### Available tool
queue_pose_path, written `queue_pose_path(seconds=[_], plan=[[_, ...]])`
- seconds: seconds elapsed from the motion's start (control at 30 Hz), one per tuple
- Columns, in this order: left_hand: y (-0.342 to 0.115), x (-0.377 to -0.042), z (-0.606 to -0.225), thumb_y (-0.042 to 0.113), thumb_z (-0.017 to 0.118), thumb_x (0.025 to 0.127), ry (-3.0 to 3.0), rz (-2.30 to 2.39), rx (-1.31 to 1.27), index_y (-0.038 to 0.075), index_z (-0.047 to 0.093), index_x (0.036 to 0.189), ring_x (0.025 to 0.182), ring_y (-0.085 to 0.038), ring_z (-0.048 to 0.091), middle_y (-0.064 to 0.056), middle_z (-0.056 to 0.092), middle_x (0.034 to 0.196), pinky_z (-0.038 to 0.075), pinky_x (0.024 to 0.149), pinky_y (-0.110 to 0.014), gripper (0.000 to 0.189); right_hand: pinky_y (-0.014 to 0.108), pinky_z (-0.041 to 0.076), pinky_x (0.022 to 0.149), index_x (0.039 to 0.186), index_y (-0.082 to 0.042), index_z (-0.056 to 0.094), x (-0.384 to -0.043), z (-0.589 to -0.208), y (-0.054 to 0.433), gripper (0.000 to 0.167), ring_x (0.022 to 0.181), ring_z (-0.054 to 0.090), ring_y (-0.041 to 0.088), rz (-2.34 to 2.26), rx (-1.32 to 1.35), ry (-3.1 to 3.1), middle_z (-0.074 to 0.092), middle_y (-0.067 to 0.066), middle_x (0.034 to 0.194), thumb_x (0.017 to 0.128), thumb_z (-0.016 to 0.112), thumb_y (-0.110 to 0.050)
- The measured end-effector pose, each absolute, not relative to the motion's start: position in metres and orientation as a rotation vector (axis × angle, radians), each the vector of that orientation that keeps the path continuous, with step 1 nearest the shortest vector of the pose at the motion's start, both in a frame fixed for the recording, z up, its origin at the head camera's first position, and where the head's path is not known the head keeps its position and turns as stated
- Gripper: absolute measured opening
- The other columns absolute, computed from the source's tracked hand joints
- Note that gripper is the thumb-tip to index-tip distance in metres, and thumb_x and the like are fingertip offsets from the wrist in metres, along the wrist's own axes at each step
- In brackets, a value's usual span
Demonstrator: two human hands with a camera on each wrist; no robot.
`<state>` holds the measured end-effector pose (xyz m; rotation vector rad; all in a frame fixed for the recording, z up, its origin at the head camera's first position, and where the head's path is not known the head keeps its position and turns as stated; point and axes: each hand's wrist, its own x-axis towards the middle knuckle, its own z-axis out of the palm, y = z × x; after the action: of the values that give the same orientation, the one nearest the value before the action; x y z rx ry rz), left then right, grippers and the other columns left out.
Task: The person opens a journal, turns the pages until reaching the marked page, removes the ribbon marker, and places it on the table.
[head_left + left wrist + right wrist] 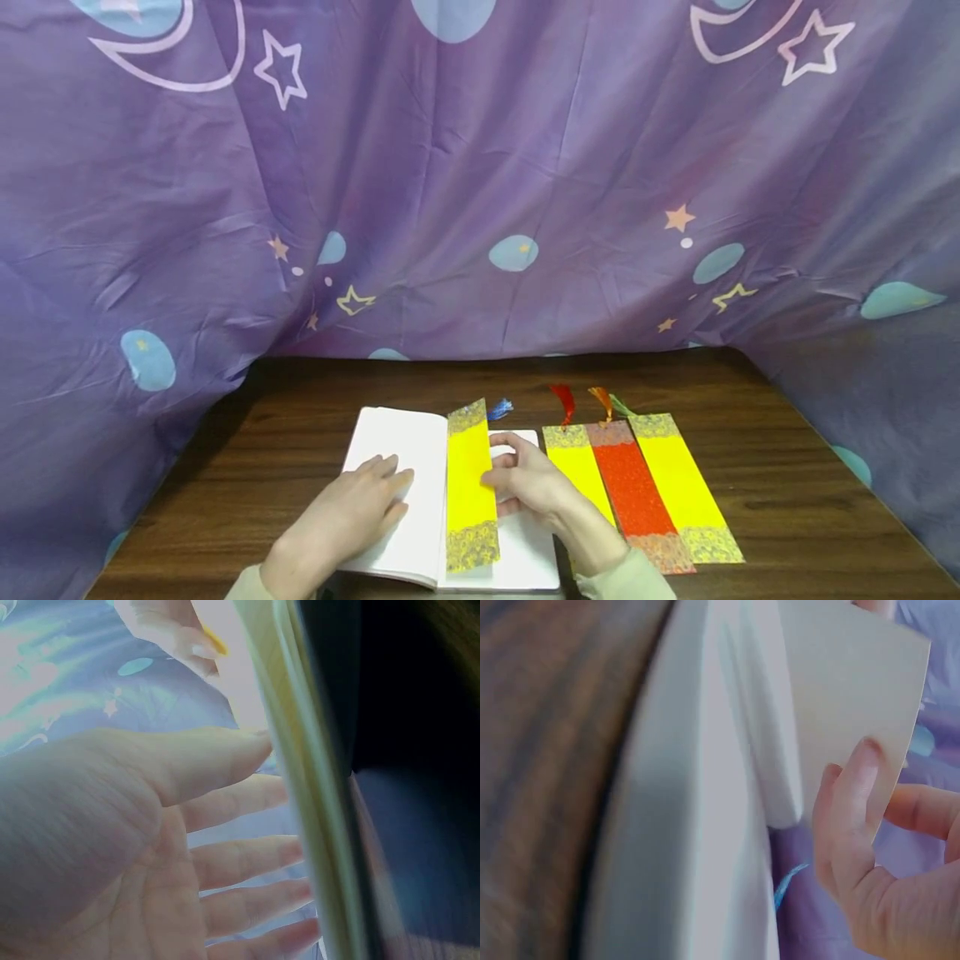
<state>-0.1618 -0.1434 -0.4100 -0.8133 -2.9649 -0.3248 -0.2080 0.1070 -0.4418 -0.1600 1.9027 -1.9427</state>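
A notebook [397,442] lies spread apart with blank white pages facing up. My left hand [348,512] rests on its left page, fingers extended; in the left wrist view the fingertips meet the page beside the book's thick edge. Between thumb and fingers, my right hand [534,485] pinches the right edge of a yellow bookmark [468,475] with lace-patterned ends. That bookmark stands tilted up near the notebook's middle fold, and a blue tassel [500,409] shows by its top. Its plain pale back [855,690] faces the right wrist camera.
Right of the notebook, three more bookmarks lie side by side on the dark wooden table [795,500]: a yellow one [581,475], a red one [633,483] and another yellow one [686,483]. Their tassels are red, orange and green. A purple curtain [450,192] hangs behind the table.
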Motion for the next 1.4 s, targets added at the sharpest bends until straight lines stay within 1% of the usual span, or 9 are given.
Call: queue_pose_path(seconds=[0.2,0.37,0.57,0.73,0.8,0.9,1.0,1.23,1.4], plan=[[-0.144,-0.161,-0.410,0.017,0.068,0.090,-2.969,-0.326,-0.808,0.001,0.065,0.120,0.116,-0.046,0.056,-0.026,0.059,0.125,0.044,0.098,-0.057,0.034,0.026,0.051,0.049,0.136,0.000,0.039,-0.212,-0.431,0.119,0.056,0.067,0.056,0.016,-1.982,-0.156,1.908,0.054,0.009,0.091,0.087,0.064,0.000],[-0.145,-0.160,-0.410,0.017,0.068,0.090,-2.957,-0.310,-0.813,0.001,0.065,0.119,0.114,-0.046,0.056,-0.027,0.059,0.124,0.045,0.096,-0.058,0.034,0.028,0.052,0.053,0.136,0.001,0.040,-0.213,-0.422,0.127,0.052,0.074,0.059,0.018,-2.020,-0.171,1.902,0.056,0.009,0.092,0.088,0.063,-0.001],[-0.147,-0.159,-0.410,0.018,0.068,0.089,-2.940,-0.292,-0.816,0.001,0.065,0.119,0.113,-0.047,0.057,-0.026,0.059,0.123,0.045,0.095,-0.058,0.034,0.025,0.049,0.052,0.138,0.002,0.039,-0.216,-0.408,0.145,0.051,0.075,0.056,0.015,-2.056,-0.167,1.933,0.056,0.008,0.094,0.091,0.061,-0.002],[-0.145,-0.160,-0.410,0.017,0.067,0.090,-2.937,-0.313,-0.836,0.001,0.065,0.121,0.114,-0.046,0.056,-0.027,0.059,0.124,0.045,0.096,-0.058,0.035,0.033,0.053,0.064,0.138,0.000,0.039,-0.216,-0.396,0.169,0.049,0.084,0.059,0.021,-2.095,-0.126,1.965,0.057,0.010,0.099,0.094,0.060,-0.004],[-0.143,-0.161,-0.410,0.017,0.067,0.091,-2.934,-0.321,-0.850,0.000,0.065,0.121,0.115,-0.047,0.056,-0.027,0.059,0.124,0.045,0.096,-0.058,0.035,0.035,0.054,0.068,0.139,0.000,0.038,-0.216,-0.392,0.181,0.049,0.084,0.059,0.020,-2.119,-0.123,1.970,0.057,0.009,0.099,0.095,0.059,-0.005],[-0.142,-0.162,-0.410,0.017,0.067,0.091,-2.933,-0.335,-0.855,0.001,0.065,0.121,0.115,-0.047,0.056,-0.027,0.059,0.125,0.045,0.096,-0.058,0.035,0.031,0.053,0.066,0.139,0.002,0.035,-0.218,-0.386,0.199,0.049,0.075,0.057,0.015,-2.138,-0.139,1.984,0.055,0.006,0.097,0.096,0.057,-0.005],[-0.141,-0.161,-0.409,0.019,0.066,0.092,-2.956,-0.347,-0.842,0.001,0.064,0.122,0.116,-0.047,0.055,-0.027,0.058,0.126,0.045,0.096,-0.058,0.035,0.029,0.053,0.066,0.141,0.003,0.032,-0.219,-0.380,0.217,0.051,0.073,0.057,0.013,-2.121,-0.142,2.020,0.055,0.007,0.099,0.097,0.056,-0.006],[-0.139,-0.159,-0.406,0.018,0.064,0.094,-2.957,-0.362,-0.839,0.002,0.063,0.123,0.117,-0.047,0.055,-0.027,0.058,0.127,0.045,0.095,-0.060,0.034,0.036,0.054,0.075,0.145,0.002,0.029,-0.220,-0.363,0.258,0.056,0.089,0.058,0.021,-1.953,-0.081,2.262,0.054,0.013,0.110,0.099,0.057,-0.015],[-0.140,-0.159,-0.406,0.018,0.065,0.093,-2.940,-0.349,-0.849,0.002,0.064,0.122,0.115,-0.047,0.056,-0.027,0.059,0.125,0.046,0.094,-0.061,0.033,0.039,0.056,0.075,0.145,0.003,0.028,-0.222,-0.354,0.286,0.058,0.091,0.062,0.024,-1.837,-0.065,2.378,0.055,0.016,0.113,0.100,0.056,-0.018]])
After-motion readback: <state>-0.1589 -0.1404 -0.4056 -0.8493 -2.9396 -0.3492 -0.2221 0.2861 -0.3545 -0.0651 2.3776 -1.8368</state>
